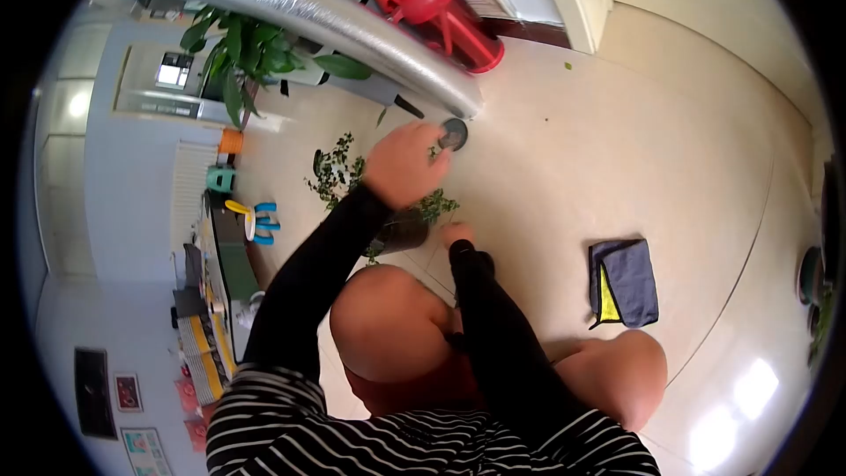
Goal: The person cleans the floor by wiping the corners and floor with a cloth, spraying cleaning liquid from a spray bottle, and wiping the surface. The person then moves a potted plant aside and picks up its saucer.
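Observation:
My left hand reaches forward over a leafy potted plant, its fingers closed at the edge of a small dark round object. That object is disc-like from here; its exact kind is unclear. Below the hand stands the plant's dark pot, with small green leaves spreading to the left and over the rim. My right hand is low beside the pot's right side, near the floor. Its fingers are too small and partly hidden to make out. Both forearms wear black sleeves.
A silver foil-wrapped pipe crosses the top left, beside a red container and a broad-leaved plant. A folded grey and yellow cloth lies on the tiled floor at right. A small stool stands at left.

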Available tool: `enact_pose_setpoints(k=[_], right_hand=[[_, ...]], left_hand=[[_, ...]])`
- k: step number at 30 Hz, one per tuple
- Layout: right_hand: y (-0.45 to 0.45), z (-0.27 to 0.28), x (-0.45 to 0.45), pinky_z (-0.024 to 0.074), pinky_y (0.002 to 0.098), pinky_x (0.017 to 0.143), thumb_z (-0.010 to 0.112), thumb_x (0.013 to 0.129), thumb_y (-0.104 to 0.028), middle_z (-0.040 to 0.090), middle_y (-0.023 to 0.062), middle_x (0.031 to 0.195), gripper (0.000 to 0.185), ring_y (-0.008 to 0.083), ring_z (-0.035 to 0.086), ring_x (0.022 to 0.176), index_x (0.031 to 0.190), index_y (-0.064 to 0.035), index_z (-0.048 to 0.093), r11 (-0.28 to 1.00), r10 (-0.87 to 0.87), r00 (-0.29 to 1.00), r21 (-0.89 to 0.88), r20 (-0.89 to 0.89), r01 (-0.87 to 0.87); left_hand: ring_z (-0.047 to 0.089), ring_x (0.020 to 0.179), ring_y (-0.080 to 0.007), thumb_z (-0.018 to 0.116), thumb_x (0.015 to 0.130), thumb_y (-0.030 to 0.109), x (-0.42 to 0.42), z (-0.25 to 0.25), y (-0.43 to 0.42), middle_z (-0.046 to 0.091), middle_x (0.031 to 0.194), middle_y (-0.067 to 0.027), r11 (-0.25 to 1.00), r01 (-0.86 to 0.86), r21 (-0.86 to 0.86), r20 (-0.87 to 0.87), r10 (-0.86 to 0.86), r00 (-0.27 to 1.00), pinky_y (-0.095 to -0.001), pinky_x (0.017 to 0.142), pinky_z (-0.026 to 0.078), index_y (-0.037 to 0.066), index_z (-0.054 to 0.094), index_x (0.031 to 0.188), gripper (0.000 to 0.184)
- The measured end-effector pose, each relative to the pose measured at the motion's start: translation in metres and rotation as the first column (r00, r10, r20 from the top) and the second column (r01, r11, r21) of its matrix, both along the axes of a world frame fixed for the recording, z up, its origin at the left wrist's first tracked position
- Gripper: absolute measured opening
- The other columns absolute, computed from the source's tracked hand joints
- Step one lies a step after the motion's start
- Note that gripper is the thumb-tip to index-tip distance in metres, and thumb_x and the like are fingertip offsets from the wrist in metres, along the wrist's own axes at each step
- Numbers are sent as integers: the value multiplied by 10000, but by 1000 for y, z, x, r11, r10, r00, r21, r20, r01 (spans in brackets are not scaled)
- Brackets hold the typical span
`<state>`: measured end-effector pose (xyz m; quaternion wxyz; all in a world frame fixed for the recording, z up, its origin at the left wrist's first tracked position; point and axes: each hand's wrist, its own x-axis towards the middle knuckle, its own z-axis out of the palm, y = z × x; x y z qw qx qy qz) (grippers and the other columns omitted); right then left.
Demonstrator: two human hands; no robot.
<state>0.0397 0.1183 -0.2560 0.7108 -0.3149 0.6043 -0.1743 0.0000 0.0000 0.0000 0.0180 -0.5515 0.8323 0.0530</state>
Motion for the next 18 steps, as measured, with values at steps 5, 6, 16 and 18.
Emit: enact_pose_setpoints(k=[5,6,16,18], right_hand=[[-15,-58,-45,555,427,721,642,789,-138,714,189,775,225,304,704,765,895,43,721,955,-280,954,-135,-104,265],[-24,-82,-36,555,423,711,646,788,-146,712,174,762,224,288,704,759,894,39,717,951,-292,953,-131,-79,281],[-60,-29,-176,545,415,806,651,858,-249,724,166,911,270,328,697,873,978,-10,690,874,-258,922,-477,-289,95],[-61,-18,-184,547,393,800,665,861,-234,730,154,923,261,291,702,863,983,-5,693,865,-271,908,-495,-320,84]], left_hand=[[584,1114,-369,653,823,214,45,-117,-67,630,1166,-180,986,43,160,264,-85,961,-445,983,468,43,639,1118,342],[571,1140,-365,647,822,205,64,-129,-77,618,1198,-173,986,17,167,331,-72,941,-447,989,464,52,633,1137,351],[456,1300,-297,583,867,161,109,-246,-125,571,1310,-122,968,109,226,472,-206,857,-443,1009,419,93,618,1197,339],[454,1301,-296,576,882,176,114,-256,-128,586,1287,-117,963,69,260,479,-190,857,-442,1016,408,92,628,1185,318]])
